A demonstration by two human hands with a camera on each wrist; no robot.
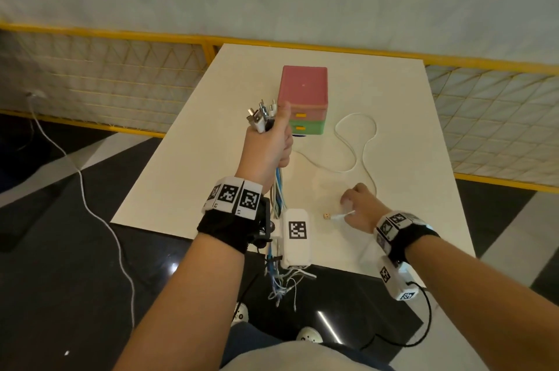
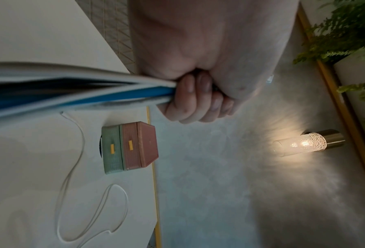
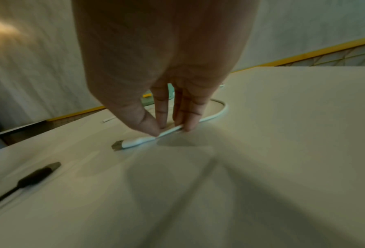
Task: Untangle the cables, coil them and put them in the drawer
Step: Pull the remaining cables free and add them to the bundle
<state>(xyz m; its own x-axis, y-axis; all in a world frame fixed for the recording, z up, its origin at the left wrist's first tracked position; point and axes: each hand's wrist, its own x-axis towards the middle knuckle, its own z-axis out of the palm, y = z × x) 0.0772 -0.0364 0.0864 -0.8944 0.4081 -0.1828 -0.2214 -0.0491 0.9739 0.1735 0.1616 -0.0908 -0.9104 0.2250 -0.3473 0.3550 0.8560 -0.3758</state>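
Note:
My left hand is raised above the table and grips a bundle of cables, white, grey and blue. Their plugs stick out above the fist, and the loose ends hang below the table's front edge. The left wrist view shows the fingers curled round the bundle. One white cable lies in loops on the table. My right hand pinches it just behind its USB plug, thumb and fingertips on the cord. The drawer unit, pink over green, has both drawers closed.
The white table ends close in front of me. A yellow railing with mesh runs behind it. A white cord trails over the dark floor at left. A black plug appears at the lower left of the right wrist view.

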